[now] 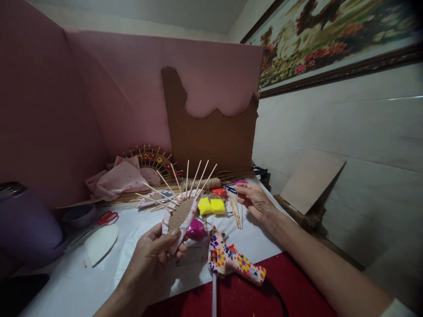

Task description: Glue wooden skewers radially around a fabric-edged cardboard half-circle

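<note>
the left hand, at 7 o'clock in the view, has its grip closed on a cardboard fan piece edged with patterned paper, thumb across the front and fingers behind. it is held above the desk, tilted a little toward 1 o'clock. thin wooden skewers radiate from the top edge of the piece, spreading from 10 to 1 o'clock.

the right hand reaches in from 4 o'clock, its grip narrow, fingers loosely curled. the fingertips are at the top of a bundle of loose sticks lying on the desk; whether they pinch one cannot be told.

between the two hands sit two yellow clay blocks, with a red block at their 1 o'clock and a magenta lump at their 7 o'clock, just beside the fan piece. a flower-printed glue gun lies at 6 o'clock of the clay, across the edge of the white covering and a red cloth.

at 9 o'clock lie red-handled scissors and a white oval cut-out. at the back, crumpled pink tissue paper rests beside a decorated fan.
</note>
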`<act>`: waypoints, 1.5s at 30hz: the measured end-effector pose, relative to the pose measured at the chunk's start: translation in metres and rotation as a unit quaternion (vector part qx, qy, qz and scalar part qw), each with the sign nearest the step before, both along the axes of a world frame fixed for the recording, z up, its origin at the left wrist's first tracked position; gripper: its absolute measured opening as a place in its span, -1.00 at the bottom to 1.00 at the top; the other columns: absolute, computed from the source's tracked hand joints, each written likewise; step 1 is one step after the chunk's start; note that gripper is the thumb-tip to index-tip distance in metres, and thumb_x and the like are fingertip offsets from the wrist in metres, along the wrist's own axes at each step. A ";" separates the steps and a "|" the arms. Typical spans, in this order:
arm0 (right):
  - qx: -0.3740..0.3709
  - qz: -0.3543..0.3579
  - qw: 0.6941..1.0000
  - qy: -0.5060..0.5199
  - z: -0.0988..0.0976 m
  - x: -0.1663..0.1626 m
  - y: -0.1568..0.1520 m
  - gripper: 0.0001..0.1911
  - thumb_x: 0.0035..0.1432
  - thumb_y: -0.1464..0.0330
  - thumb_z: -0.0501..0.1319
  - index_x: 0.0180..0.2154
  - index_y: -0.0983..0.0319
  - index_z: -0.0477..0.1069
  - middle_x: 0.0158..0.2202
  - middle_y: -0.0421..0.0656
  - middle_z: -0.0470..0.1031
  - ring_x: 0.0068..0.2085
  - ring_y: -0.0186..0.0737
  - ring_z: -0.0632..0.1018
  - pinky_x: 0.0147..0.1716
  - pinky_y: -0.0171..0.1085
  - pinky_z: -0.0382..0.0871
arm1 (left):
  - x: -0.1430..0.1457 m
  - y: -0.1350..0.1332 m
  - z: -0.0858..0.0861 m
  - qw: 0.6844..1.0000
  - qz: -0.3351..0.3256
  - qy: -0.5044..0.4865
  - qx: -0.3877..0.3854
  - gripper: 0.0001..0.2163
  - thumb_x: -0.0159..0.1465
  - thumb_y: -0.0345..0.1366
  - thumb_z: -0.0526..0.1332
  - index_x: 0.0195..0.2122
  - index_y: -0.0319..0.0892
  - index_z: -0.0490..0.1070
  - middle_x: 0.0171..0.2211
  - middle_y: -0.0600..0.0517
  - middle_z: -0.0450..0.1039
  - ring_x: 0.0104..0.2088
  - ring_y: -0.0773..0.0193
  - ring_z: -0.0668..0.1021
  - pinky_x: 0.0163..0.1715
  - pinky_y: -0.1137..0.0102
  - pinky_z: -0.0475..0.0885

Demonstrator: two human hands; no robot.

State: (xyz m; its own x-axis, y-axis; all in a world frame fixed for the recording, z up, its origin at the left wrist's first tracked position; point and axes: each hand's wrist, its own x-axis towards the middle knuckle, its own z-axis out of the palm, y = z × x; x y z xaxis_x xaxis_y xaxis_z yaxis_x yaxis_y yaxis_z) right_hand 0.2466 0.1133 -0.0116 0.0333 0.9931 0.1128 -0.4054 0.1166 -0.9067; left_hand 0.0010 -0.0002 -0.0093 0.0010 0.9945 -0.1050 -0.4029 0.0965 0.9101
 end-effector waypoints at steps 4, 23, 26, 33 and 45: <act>0.004 0.032 0.999 -0.031 0.003 -0.006 -0.009 -0.85 -0.24 0.45 0.38 -0.54 0.27 0.43 -0.62 -0.29 0.37 -0.62 -0.45 0.30 -0.60 -0.38 0.18 | -0.001 0.000 0.000 1.000 0.001 0.001 0.002 -0.83 -0.01 -0.44 0.33 -0.39 -0.28 0.38 -0.54 0.05 0.45 -0.64 0.37 0.48 -0.66 0.50 0.35; 0.038 0.121 0.979 -0.159 -0.014 -0.021 -0.009 -0.84 -0.20 0.37 0.36 -0.50 0.32 0.50 -0.66 -0.24 0.40 -0.69 -0.49 0.26 -0.68 -0.39 0.07 | 0.003 -0.003 0.005 1.000 0.000 0.007 0.022 -0.79 -0.07 -0.41 0.37 -0.42 -0.30 0.38 -0.55 0.02 0.44 -0.64 0.35 0.48 -0.68 0.51 0.31; 0.044 0.130 0.974 -0.178 -0.012 -0.021 -0.012 -0.77 -0.22 0.30 0.39 -0.51 0.33 0.50 -0.73 -0.26 0.37 -0.70 -0.46 0.29 -0.69 -0.39 0.10 | 0.004 -0.004 0.006 0.999 0.000 0.012 0.033 -0.78 -0.07 -0.40 0.37 -0.40 -0.29 0.38 -0.56 0.03 0.45 -0.64 0.33 0.48 -0.69 0.51 0.30; 0.044 0.153 0.969 -0.188 -0.008 -0.021 -0.016 -0.63 -0.21 0.13 0.34 -0.43 0.31 0.48 -0.67 -0.20 0.45 -0.69 -0.36 0.41 -0.72 -0.37 0.20 | 0.003 -0.003 0.001 0.999 -0.016 0.017 0.042 -0.78 -0.02 -0.40 0.34 -0.36 -0.29 0.37 -0.54 0.01 0.45 -0.63 0.32 0.49 -0.67 0.49 0.32; 0.093 0.131 0.966 -0.204 0.002 -0.028 -0.031 -0.75 -0.13 0.23 0.33 -0.40 0.26 0.49 -0.59 -0.20 0.48 -0.58 -0.33 0.45 -0.64 -0.36 0.23 | 0.004 -0.005 0.003 0.998 -0.031 0.024 0.045 -0.77 -0.02 -0.38 0.34 -0.33 -0.30 0.40 -0.52 -0.01 0.45 -0.64 0.32 0.49 -0.68 0.50 0.32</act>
State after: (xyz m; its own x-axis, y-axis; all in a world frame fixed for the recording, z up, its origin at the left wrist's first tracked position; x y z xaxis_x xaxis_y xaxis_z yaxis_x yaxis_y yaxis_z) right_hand 0.2185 0.0824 -0.0098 -0.3009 0.9228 0.2407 -0.0555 0.2350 -0.9704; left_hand 0.0052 -0.0053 -0.0062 0.0598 0.9981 -0.0173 -0.3537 0.0374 0.9346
